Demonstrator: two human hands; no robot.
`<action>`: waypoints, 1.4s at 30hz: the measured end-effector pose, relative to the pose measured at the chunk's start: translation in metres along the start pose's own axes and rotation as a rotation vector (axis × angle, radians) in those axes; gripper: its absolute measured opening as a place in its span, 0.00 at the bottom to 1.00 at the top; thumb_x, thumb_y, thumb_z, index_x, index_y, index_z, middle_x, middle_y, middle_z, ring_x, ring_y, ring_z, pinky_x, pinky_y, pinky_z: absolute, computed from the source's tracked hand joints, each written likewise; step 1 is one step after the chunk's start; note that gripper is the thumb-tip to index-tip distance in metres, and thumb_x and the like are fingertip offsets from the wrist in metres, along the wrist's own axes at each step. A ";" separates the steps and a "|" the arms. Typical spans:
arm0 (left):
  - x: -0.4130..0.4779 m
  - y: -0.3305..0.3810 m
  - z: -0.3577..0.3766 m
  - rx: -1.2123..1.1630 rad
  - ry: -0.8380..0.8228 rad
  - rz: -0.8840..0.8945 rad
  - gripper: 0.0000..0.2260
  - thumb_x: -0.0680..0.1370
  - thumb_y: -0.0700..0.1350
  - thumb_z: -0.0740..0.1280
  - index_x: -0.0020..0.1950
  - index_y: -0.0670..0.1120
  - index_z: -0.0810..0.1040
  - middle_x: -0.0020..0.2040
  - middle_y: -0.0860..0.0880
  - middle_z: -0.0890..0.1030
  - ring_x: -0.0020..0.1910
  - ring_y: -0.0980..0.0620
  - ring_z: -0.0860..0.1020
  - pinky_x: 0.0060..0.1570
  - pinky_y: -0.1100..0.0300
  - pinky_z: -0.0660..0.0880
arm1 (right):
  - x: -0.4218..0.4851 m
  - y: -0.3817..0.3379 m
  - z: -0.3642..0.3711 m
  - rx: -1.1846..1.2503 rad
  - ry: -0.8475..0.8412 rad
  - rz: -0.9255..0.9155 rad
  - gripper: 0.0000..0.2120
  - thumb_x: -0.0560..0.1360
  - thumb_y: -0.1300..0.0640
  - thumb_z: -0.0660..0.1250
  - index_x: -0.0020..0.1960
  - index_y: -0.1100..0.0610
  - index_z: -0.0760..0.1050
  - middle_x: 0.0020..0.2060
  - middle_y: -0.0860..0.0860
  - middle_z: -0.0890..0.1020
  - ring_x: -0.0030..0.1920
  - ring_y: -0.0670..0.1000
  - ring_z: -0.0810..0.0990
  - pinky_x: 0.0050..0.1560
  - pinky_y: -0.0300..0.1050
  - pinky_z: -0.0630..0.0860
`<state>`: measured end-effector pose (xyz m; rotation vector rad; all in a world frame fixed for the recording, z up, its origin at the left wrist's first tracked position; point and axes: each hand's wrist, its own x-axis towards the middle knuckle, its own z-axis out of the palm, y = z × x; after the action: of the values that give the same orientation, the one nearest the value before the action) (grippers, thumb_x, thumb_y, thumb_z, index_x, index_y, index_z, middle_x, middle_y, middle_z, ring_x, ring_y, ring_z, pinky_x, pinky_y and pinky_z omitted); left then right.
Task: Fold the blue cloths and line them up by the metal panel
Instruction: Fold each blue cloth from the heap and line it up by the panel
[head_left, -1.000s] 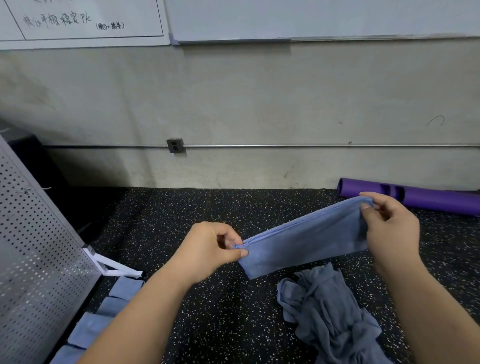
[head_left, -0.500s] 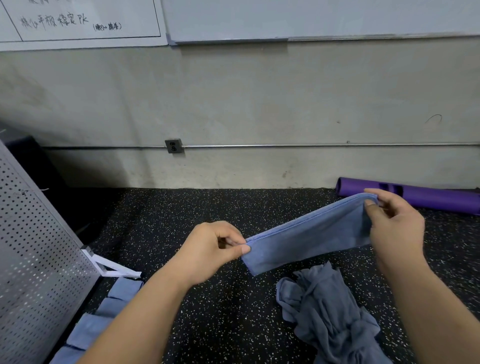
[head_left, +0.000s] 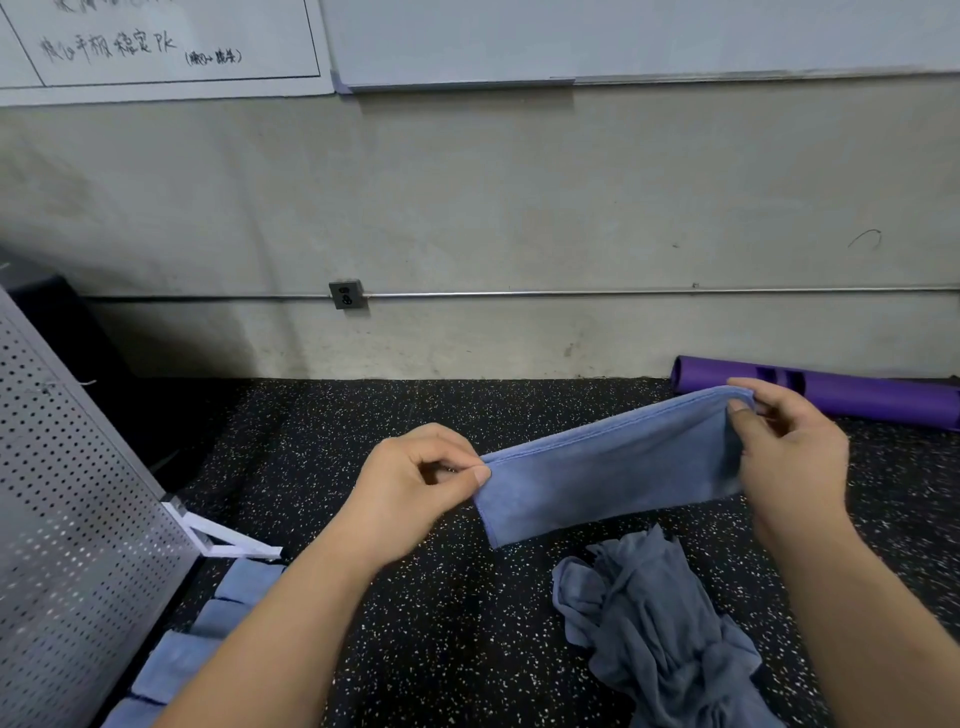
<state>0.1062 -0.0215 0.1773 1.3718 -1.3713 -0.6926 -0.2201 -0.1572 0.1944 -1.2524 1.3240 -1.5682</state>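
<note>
A blue cloth (head_left: 608, 470), folded into a long strip, hangs stretched in the air between my hands. My left hand (head_left: 415, 480) pinches its lower left end between thumb and forefinger. My right hand (head_left: 789, 447) pinches its higher right end. Below it a heap of crumpled blue cloths (head_left: 660, 634) lies on the speckled black floor. Several folded blue cloths (head_left: 208, 629) sit in a row along the foot of the perforated metal panel (head_left: 67, 519) at the left; my left forearm hides part of the row.
The panel leans on a white bracket foot (head_left: 228, 543). A purple foam roller (head_left: 841, 392) lies against the wall at the right. A wall with a socket (head_left: 345, 294) and a pipe closes off the far side of the floor.
The strip stays stretched between both hands. My left hand has drifted a little to the right, so the strip is slightly shorter across.
</note>
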 end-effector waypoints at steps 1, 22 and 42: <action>0.001 0.000 0.000 -0.020 0.014 0.000 0.05 0.75 0.37 0.80 0.43 0.47 0.90 0.49 0.48 0.86 0.41 0.52 0.80 0.46 0.60 0.78 | 0.000 0.000 0.000 0.001 0.001 -0.005 0.11 0.82 0.64 0.70 0.60 0.52 0.85 0.47 0.45 0.85 0.40 0.32 0.81 0.50 0.37 0.77; 0.009 -0.007 -0.032 -0.178 0.347 -0.060 0.11 0.77 0.33 0.77 0.55 0.46 0.87 0.48 0.47 0.88 0.46 0.54 0.83 0.55 0.60 0.81 | 0.000 0.007 0.001 0.146 -0.377 0.074 0.09 0.79 0.60 0.73 0.58 0.53 0.87 0.52 0.52 0.89 0.52 0.47 0.87 0.56 0.40 0.84; 0.010 -0.023 -0.028 0.229 0.422 -0.166 0.03 0.81 0.45 0.75 0.48 0.53 0.85 0.42 0.54 0.85 0.40 0.61 0.80 0.44 0.61 0.74 | -0.008 0.006 0.007 -0.136 -0.326 -0.067 0.08 0.78 0.62 0.76 0.51 0.48 0.87 0.43 0.45 0.89 0.45 0.44 0.86 0.48 0.32 0.81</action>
<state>0.1416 -0.0276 0.1675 1.7147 -1.0288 -0.3283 -0.2116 -0.1529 0.1868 -1.5753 1.2020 -1.2671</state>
